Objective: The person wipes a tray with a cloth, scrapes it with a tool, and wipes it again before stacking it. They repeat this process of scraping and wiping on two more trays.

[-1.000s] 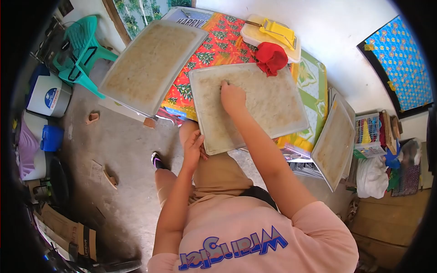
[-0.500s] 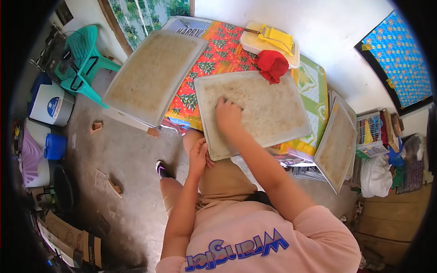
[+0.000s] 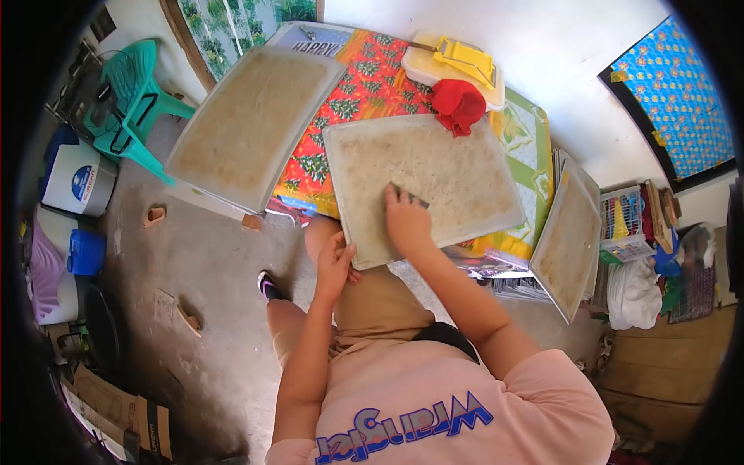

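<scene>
A worn, beige-stained rectangular board (image 3: 457, 167) with a pale rim lies on the table and juts over its front edge towards my lap. My right hand (image 3: 408, 223) presses down on its surface, fingers closed over a dark flat scraper (image 3: 419, 201) that shows only as a thin edge; the rest is under my fingers. Pale crumbs or scuffs mark the surface just beyond. At the board's near left edge, my left hand (image 3: 335, 265) grips the rim with its fingers curled. A red cloth (image 3: 459, 107) rests at the board's far edge.
Another stained board (image 3: 256, 128) lies at the left of the table, and one more (image 3: 568, 240) leans at the right. A white tub (image 3: 418, 70) with a yellow tool (image 3: 465, 60) stands at the back. A green chair (image 3: 139, 108) is to the left.
My right hand has slid nearer to me and slightly right across the board with the scraper. My left hand stays at the rim. The whole view has shifted slightly.
</scene>
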`<action>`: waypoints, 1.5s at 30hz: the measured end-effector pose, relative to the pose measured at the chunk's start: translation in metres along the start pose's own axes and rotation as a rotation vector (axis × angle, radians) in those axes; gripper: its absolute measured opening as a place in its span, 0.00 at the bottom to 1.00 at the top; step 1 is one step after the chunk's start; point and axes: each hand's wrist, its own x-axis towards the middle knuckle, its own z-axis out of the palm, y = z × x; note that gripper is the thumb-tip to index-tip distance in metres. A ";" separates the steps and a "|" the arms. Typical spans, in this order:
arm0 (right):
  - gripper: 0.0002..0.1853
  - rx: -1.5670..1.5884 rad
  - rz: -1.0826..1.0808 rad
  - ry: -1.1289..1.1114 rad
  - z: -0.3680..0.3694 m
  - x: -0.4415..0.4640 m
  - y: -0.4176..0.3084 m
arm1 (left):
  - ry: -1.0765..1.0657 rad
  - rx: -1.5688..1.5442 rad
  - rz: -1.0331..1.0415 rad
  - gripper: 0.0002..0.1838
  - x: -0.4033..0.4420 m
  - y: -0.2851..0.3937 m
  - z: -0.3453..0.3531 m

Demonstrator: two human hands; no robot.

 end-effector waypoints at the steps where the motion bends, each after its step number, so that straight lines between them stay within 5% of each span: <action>1: 0.12 0.024 0.111 -0.126 -0.005 0.006 0.015 | -0.005 0.025 0.002 0.20 -0.002 0.001 -0.001; 4: 0.12 0.139 0.440 -0.356 0.000 0.041 0.102 | -0.016 0.032 0.001 0.20 -0.001 -0.003 -0.003; 11: 0.11 0.008 0.013 -0.028 -0.006 -0.021 0.045 | 0.006 -0.009 -0.015 0.20 -0.001 -0.001 0.000; 14: 0.10 0.085 0.318 -0.256 -0.004 0.016 0.108 | 0.014 0.029 -0.013 0.20 -0.007 0.006 0.001; 17: 0.09 0.095 0.341 -0.328 -0.009 0.032 0.125 | 0.006 0.042 -0.014 0.20 -0.001 0.002 0.000; 21: 0.10 -0.008 -0.051 -0.069 -0.008 -0.020 0.052 | -0.003 0.018 0.000 0.21 0.001 0.000 0.001; 26: 0.13 0.127 0.316 -0.382 -0.003 0.042 0.159 | 0.002 -0.007 -0.004 0.19 -0.001 -0.002 -0.002; 31: 0.23 0.656 0.345 -0.171 -0.059 0.064 0.176 | 0.011 0.018 -0.038 0.21 -0.004 0.000 0.001; 36: 0.34 0.843 0.143 -0.332 -0.036 0.070 0.140 | -0.089 0.137 -0.063 0.34 -0.026 0.000 0.005; 39: 0.32 0.548 0.176 -0.443 -0.039 0.084 0.110 | -0.111 0.193 -0.074 0.40 -0.034 0.010 0.005; 45: 0.22 0.328 -0.008 0.038 0.018 0.096 0.073 | -0.137 0.128 -0.078 0.42 -0.030 0.003 -0.004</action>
